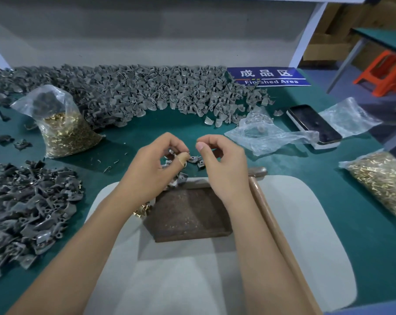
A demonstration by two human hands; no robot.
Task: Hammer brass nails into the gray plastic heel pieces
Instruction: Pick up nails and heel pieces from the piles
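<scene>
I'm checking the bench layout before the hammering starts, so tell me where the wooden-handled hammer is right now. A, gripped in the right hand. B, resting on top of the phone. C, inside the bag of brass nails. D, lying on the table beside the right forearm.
D: the hammer lies on the table along the right forearm, its head near the rusty metal block, and the right hand does not grip it.

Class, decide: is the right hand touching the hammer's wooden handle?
Apart. The head view shows the right hand raised over heel pieces, while the hammer lies unheld beside its wrist.
</scene>
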